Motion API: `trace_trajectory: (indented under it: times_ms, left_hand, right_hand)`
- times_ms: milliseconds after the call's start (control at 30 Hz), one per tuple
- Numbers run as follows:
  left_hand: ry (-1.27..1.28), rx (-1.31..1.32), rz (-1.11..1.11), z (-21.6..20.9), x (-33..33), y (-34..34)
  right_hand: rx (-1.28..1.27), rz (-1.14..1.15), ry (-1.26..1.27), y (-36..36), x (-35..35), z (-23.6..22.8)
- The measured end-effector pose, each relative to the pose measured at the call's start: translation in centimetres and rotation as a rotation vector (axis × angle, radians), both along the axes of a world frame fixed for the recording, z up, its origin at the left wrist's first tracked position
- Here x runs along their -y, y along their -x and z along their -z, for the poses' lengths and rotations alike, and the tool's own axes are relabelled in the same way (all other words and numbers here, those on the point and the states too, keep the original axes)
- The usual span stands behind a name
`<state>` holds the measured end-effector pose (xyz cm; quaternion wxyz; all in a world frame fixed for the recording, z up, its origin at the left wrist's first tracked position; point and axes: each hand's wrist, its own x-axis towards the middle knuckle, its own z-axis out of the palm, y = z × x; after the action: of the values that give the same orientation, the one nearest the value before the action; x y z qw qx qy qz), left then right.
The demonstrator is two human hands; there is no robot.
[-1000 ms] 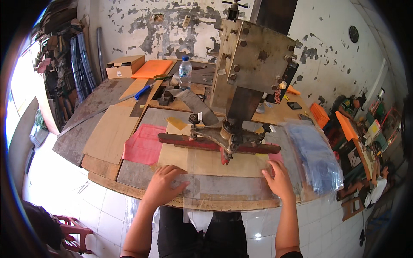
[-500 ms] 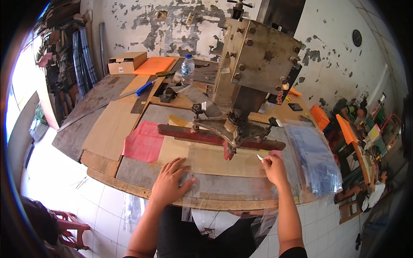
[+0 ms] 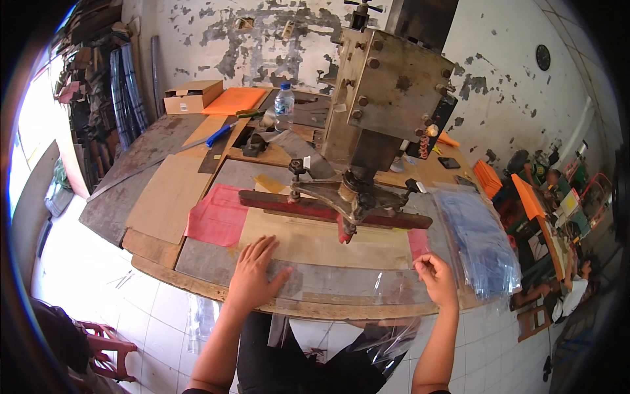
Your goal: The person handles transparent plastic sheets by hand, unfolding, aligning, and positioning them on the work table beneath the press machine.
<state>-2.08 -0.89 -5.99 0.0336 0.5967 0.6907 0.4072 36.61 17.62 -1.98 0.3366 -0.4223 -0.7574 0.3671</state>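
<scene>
Plastic sheet (image 3: 341,285): clear, lying along the near edge of the worktable (image 3: 164,197)
Left hand (image 3: 252,276): pressing flat on it, fingers spread
Right hand (image 3: 436,279): pinching its right end
Beyond: red bar (image 3: 328,210) sitting under the metal press (image 3: 387,98)

Your hands (image 3: 252,279) lay on the near strip of the worktop (image 3: 157,197), and that strip gave you open room from side to side. Straight ahead, the red bar (image 3: 328,211) ran across the way, with the black clamp frame (image 3: 351,190) sitting on it and the tall metal press (image 3: 387,92) rising behind; nothing could pass there except low, under the bar. To your right, the stack of clear plastic bags (image 3: 476,236) crowded the edge just beside your right hand (image 3: 436,279). To your left, the flat boards past the pink sheet (image 3: 216,223) stood bare and open. The far side held a bottle (image 3: 284,105) and a cardboard box (image 3: 192,96).
</scene>
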Motion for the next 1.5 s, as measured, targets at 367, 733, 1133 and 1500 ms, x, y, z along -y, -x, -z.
trace_trajectory:
  times_ms: [367,733,1133,1500]
  left_hand:
    - [-0.011,0.976,0.278,-1.5,1.5,0.8]
    - [-0.254,0.895,0.198,-5.2,3.4,0.5]
    - [-0.261,0.83,0.197,-4.4,3.4,1.2]
    - [-0.281,0.853,0.126,-2.9,2.7,2.0]
  right_hand:
    - [-0.406,-0.109,0.004,-0.4,3.1,-0.8]
    - [-0.428,-0.02,-0.118,2.6,5.2,-5.4]
    - [-0.406,0.018,-0.206,3.2,4.4,-4.0]
    - [-0.426,0.022,-0.291,3.5,6.3,-5.1]
